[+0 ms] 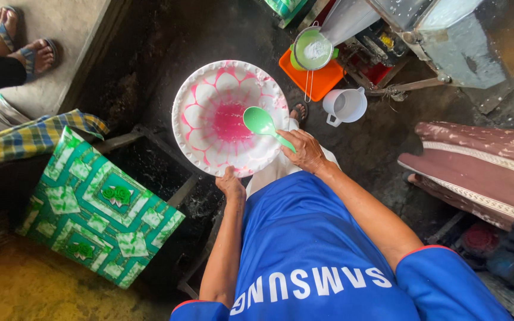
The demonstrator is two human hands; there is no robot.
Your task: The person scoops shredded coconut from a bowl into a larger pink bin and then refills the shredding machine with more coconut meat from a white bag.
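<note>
Left hand (231, 183) is pinching the near rim of one pink-and-white basin (209, 119), holding it in front of the body. Right hand (304, 150) is gripping one green spoon (261, 123), bowl over the basin. Beyond: one white jug (345, 106), one strainer (313, 49) above one orange tray (323, 80).

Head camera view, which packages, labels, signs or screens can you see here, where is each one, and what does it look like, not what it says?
Patterned box or wrapped package: lower left on the floor, flat rectangular shape, green and white geometric design with small green rosettes.
White lettering: printed across the blue shirt, bottom centre, seen upside down.
No signs or screens in view.
</note>
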